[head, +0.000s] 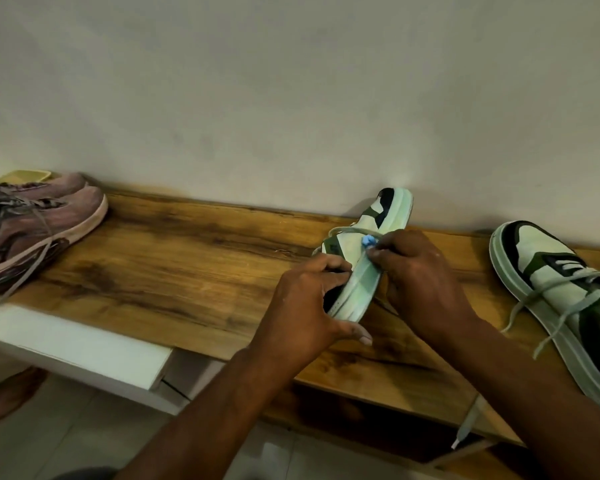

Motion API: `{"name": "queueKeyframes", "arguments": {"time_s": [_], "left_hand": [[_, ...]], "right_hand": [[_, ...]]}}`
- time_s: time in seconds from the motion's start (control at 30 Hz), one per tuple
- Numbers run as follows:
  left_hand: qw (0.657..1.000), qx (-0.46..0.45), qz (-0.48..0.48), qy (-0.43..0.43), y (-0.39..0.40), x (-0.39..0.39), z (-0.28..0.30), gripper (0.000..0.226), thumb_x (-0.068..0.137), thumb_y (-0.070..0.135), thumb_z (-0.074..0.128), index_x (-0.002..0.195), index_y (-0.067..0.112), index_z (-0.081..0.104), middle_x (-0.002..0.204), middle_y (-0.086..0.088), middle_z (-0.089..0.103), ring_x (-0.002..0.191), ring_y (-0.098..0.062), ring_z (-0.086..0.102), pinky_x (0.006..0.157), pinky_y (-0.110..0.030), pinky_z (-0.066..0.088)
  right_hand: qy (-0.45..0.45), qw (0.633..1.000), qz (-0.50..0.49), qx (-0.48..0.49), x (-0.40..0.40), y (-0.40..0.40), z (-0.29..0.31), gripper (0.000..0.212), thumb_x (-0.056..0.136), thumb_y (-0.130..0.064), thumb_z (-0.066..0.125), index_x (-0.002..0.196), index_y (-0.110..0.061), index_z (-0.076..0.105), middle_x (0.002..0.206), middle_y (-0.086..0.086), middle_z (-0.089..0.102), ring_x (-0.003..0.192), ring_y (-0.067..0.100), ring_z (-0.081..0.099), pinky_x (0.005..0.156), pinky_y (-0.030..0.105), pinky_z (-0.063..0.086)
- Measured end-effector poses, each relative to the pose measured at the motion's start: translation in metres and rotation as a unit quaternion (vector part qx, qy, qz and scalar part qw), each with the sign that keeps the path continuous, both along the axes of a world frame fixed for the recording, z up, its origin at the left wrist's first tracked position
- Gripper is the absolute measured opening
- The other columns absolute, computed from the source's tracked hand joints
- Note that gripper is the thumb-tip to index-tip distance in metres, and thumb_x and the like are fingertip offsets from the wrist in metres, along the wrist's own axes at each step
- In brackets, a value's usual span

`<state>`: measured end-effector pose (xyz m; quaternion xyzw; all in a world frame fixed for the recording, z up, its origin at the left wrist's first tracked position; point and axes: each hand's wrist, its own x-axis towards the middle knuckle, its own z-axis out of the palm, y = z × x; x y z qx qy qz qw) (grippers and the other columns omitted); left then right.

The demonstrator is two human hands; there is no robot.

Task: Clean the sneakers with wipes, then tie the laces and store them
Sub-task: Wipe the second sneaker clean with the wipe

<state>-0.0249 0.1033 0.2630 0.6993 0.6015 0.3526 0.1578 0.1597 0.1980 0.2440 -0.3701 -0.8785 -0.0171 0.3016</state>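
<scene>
A white, green and black sneaker (378,220) lies tipped on its side on the wooden shelf (174,265), its pale sole facing right. My left hand (309,303) grips its heel end, fingers curled into the opening. My right hand (420,271) pinches a small crumpled blue wipe (368,241) against the sole edge near the upper. A loose lace loops over the shoe. The matching sneaker (561,299) lies at the right with untied laces hanging over the shelf edge.
A pair of worn pink sneakers (39,226) with loose laces sits at the shelf's left end, a yellowish object behind them. A white wall rises directly behind the shelf. A white panel (84,351) sits below the front left, and tiled floor lies underneath.
</scene>
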Motion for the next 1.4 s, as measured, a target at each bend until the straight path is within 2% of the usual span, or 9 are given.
{"name": "queueKeyframes", "arguments": {"time_s": [0.17, 0.3, 0.5, 0.6, 0.73, 1.0, 1.13, 1.27, 1.4], "left_hand": [[1.000, 0.007, 0.009, -0.015, -0.001, -0.003, -0.002, 0.089, 0.046, 0.050, 0.099, 0.127, 0.023, 0.074, 0.125, 0.019, 0.062, 0.117, 0.005, 0.054, 0.095, -0.005, 0.044], [1.000, 0.007, -0.011, -0.021, -0.002, 0.005, -0.001, 0.087, 0.045, 0.047, 0.101, 0.123, 0.020, 0.074, 0.122, 0.018, 0.064, 0.114, 0.005, 0.055, 0.095, -0.005, 0.045], [1.000, 0.002, -0.014, 0.012, -0.002, 0.011, 0.002, 0.091, 0.047, 0.050, 0.099, 0.128, 0.016, 0.073, 0.125, 0.015, 0.064, 0.114, -0.002, 0.059, 0.095, -0.021, 0.054], [1.000, 0.004, -0.013, 0.002, -0.002, 0.007, 0.002, 0.088, 0.046, 0.051, 0.100, 0.124, 0.019, 0.074, 0.122, 0.016, 0.064, 0.112, -0.002, 0.059, 0.093, -0.021, 0.055], [1.000, 0.006, -0.004, -0.008, -0.002, 0.003, 0.000, 0.086, 0.047, 0.051, 0.099, 0.124, 0.023, 0.074, 0.123, 0.019, 0.063, 0.115, 0.003, 0.057, 0.096, -0.008, 0.046], [1.000, 0.009, -0.020, 0.017, -0.002, 0.011, 0.002, 0.091, 0.047, 0.053, 0.098, 0.127, 0.017, 0.073, 0.124, 0.015, 0.064, 0.112, 0.001, 0.057, 0.094, -0.009, 0.049], [1.000, 0.003, -0.014, 0.009, -0.003, 0.008, 0.003, 0.089, 0.048, 0.053, 0.098, 0.126, 0.020, 0.073, 0.123, 0.017, 0.063, 0.112, 0.002, 0.056, 0.093, -0.008, 0.048], [1.000, 0.007, -0.009, 0.005, -0.002, 0.005, 0.003, 0.086, 0.048, 0.052, 0.098, 0.125, 0.021, 0.073, 0.124, 0.018, 0.063, 0.114, 0.005, 0.054, 0.094, 0.000, 0.040], [0.999, 0.003, -0.023, 0.027, -0.004, 0.011, 0.002, 0.090, 0.049, 0.053, 0.098, 0.128, 0.018, 0.072, 0.127, 0.016, 0.062, 0.114, 0.000, 0.057, 0.096, -0.015, 0.051]], "right_hand": [[-0.005, 0.995, 0.099, -0.017, -0.005, -0.030, 0.008, 0.046, 0.084, -0.034, 0.051, 0.110, -0.007, 0.078, 0.111, 0.010, 0.072, 0.102, 0.028, 0.067, 0.085, 0.040, 0.057], [-0.010, 0.994, 0.105, -0.008, 0.015, -0.020, 0.002, 0.034, 0.080, -0.018, 0.069, 0.112, -0.009, 0.077, 0.114, 0.009, 0.073, 0.105, 0.026, 0.068, 0.087, 0.040, 0.059], [0.012, 0.999, -0.038, 0.023, 0.016, 0.004, -0.002, 0.042, 0.067, 0.007, 0.087, 0.107, 0.000, 0.078, 0.111, 0.019, 0.071, 0.099, 0.038, 0.066, 0.084, 0.041, 0.057], [0.009, 1.000, -0.010, 0.007, 0.007, -0.009, -0.002, 0.040, 0.069, -0.006, 0.089, 0.107, -0.003, 0.078, 0.111, 0.015, 0.072, 0.102, 0.034, 0.067, 0.086, 0.041, 0.057], [0.004, 0.996, 0.085, -0.020, 0.005, -0.032, 0.001, 0.047, 0.079, -0.042, 0.070, 0.109, -0.008, 0.078, 0.112, 0.010, 0.073, 0.102, 0.026, 0.068, 0.088, 0.035, 0.054], [-0.008, 0.999, -0.035, 0.022, 0.019, 0.004, -0.007, 0.042, 0.069, 0.002, 0.088, 0.110, 0.001, 0.076, 0.113, 0.020, 0.070, 0.101, 0.038, 0.065, 0.084, 0.044, 0.058], [0.017, 1.000, -0.009, 0.005, 0.008, -0.007, -0.005, 0.042, 0.069, -0.008, 0.089, 0.109, -0.002, 0.078, 0.113, 0.016, 0.071, 0.104, 0.034, 0.066, 0.089, 0.043, 0.056], [0.004, 0.996, 0.085, -0.027, 0.009, -0.021, -0.003, 0.044, 0.082, -0.036, 0.068, 0.115, -0.009, 0.077, 0.118, 0.009, 0.071, 0.110, 0.027, 0.065, 0.091, 0.041, 0.056], [0.004, 1.000, 0.021, -0.001, 0.019, 0.000, -0.009, 0.040, 0.076, -0.015, 0.084, 0.114, -0.006, 0.076, 0.116, 0.012, 0.070, 0.107, 0.029, 0.064, 0.088, 0.038, 0.056]]}}
